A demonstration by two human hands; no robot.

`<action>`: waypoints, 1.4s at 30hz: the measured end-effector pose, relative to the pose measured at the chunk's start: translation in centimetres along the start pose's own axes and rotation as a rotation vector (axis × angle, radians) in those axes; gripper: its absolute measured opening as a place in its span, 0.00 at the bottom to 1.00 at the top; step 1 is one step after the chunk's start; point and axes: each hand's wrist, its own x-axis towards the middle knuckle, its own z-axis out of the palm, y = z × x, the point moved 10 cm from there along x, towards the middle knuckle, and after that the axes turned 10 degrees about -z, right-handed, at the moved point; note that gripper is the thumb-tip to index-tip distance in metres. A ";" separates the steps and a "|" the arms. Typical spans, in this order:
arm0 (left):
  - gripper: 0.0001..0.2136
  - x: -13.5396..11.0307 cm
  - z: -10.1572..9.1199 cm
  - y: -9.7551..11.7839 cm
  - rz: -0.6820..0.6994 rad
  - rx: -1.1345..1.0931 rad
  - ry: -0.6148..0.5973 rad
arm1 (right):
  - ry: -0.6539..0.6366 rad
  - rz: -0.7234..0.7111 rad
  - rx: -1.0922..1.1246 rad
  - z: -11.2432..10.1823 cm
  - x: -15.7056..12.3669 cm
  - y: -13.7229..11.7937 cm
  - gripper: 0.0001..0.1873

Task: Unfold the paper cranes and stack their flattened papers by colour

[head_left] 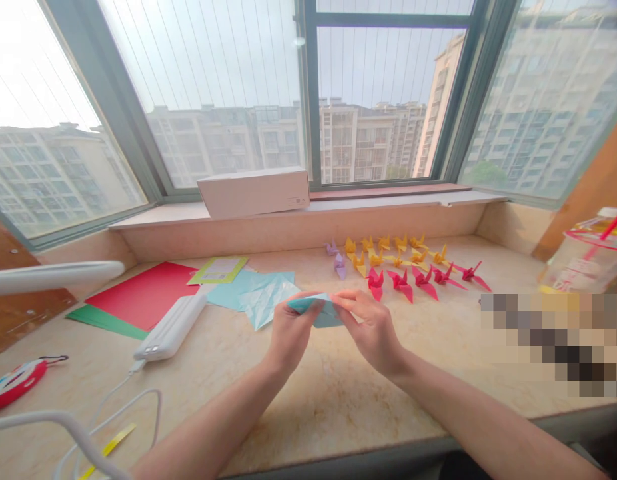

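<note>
A small folded piece of light blue paper [322,311] is held above the stone counter [338,393], pinched from both sides. My left hand [291,331] grips its left end with the fingers closed. My right hand [371,327] grips its right end, thumb on top. Just beyond the hands lie more light blue sheets [261,297], one of them creased. To the right and farther back stand rows of finished paper cranes: red ones [423,280], yellow ones [388,250] and two or three purple ones [338,260].
Red [143,297] and green [101,320] sheets lie at the left, with a white power bank [171,327] and its cable. A white box [253,191] sits on the window ledge. A clear plastic jar [588,257] stands at the right. A red case [13,385] lies far left.
</note>
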 end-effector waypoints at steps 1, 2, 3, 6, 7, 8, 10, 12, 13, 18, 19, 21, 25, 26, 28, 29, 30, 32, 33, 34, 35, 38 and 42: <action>0.07 0.0 0.0 -0.1 -0.007 -0.008 -0.004 | -0.003 -0.014 -0.005 0.0 0.0 -0.2 0.16; 0.08 0.1 0.1 -0.2 -0.018 -0.019 -0.012 | -0.009 -0.028 -0.005 0.0 0.1 -0.3 0.17; 0.09 0.1 0.2 -0.4 -0.033 -0.040 -0.032 | -0.015 -0.039 0.001 -0.1 0.1 -0.4 0.17; 0.13 0.2 1.1 -0.9 -0.091 -0.179 -0.131 | -0.024 -0.066 0.025 -0.2 0.3 -0.3 0.18; 0.14 0.1 1.4 -1.0 -0.108 -0.237 -0.168 | -0.023 -0.071 0.027 -0.3 0.3 -0.2 0.18; 0.15 0.0 1.7 -1.0 -0.118 -0.292 -0.201 | -0.021 -0.072 0.025 -0.4 0.4 -0.1 0.18; 0.14 -0.1 2.2 -0.8 -0.124 -0.380 -0.249 | -0.016 -0.066 0.018 -0.7 0.4 0.2 0.18; 0.14 -0.2 2.6 -0.6 -0.121 -0.442 -0.283 | -0.008 -0.061 0.014 -0.9 0.4 0.4 0.19; 0.15 -0.3 2.7 -0.6 -0.122 -0.459 -0.299 | -0.004 -0.063 0.014 -1.0 0.4 0.5 0.19; 0.19 -0.8 3.1 0.0 -0.088 -0.483 -0.385 | 0.028 -0.071 0.030 -1.6 0.7 0.5 0.18; 0.20 -1.0 3.3 0.3 -0.074 -0.486 -0.415 | 0.041 -0.060 0.032 -1.8 0.7 0.6 0.18; 0.22 -1.5 3.6 0.8 -0.051 -0.485 -0.458 | 0.059 -0.034 0.033 -2.1 0.8 0.8 0.17; 0.20 -1.2 3.2 0.6 -0.034 -0.462 -0.398 | 0.057 -0.023 0.043 -2.4 0.9 0.8 0.15; 0.19 -1.0 2.9 0.4 -0.039 -0.452 -0.362 | 0.051 -0.022 0.044 -2.4 0.9 0.7 0.15; 0.19 -0.4 2.3 -0.2 -0.057 -0.429 -0.290 | 0.028 -0.006 0.047 -2.2 1.0 0.8 0.14; 0.18 -0.2 2.0 -0.4 -0.063 -0.420 -0.257 | 0.007 0.017 0.056 -2.0 0.9 1.0 0.13; 0.18 0.1 1.7 -0.5 -0.064 -0.416 -0.227 | -0.022 0.051 0.078 -1.7 0.9 1.2 0.12; 0.18 0.4 1.2 -0.5 -0.059 -0.419 -0.182 | -0.101 0.153 0.165 -0.7 0.6 2.1 0.12; 0.17 0.4 1.1 -0.5 -0.059 -0.425 -0.168 | -0.136 0.210 0.226 -0.1 0.3 2.6 0.13; 0.17 0.5 1.0 -0.4 -0.063 -0.433 -0.160 | -0.162 0.264 0.290 0.5 0.1 3.0 0.14; 0.17 0.5 1.0 -0.4 -0.070 -0.443 -0.159 | -0.172 0.309 0.349 0.9 -0.1 3.4 0.15; 0.17 0.4 1.1 -0.4 -0.093 -0.465 -0.179 | -0.112 0.386 0.454 1.0 -0.3 4.3 0.13; 0.17 0.3 1.4 -0.3 -0.108 -0.474 -0.230 | -0.061 0.441 0.506 0.6 -0.3 5.2 0.12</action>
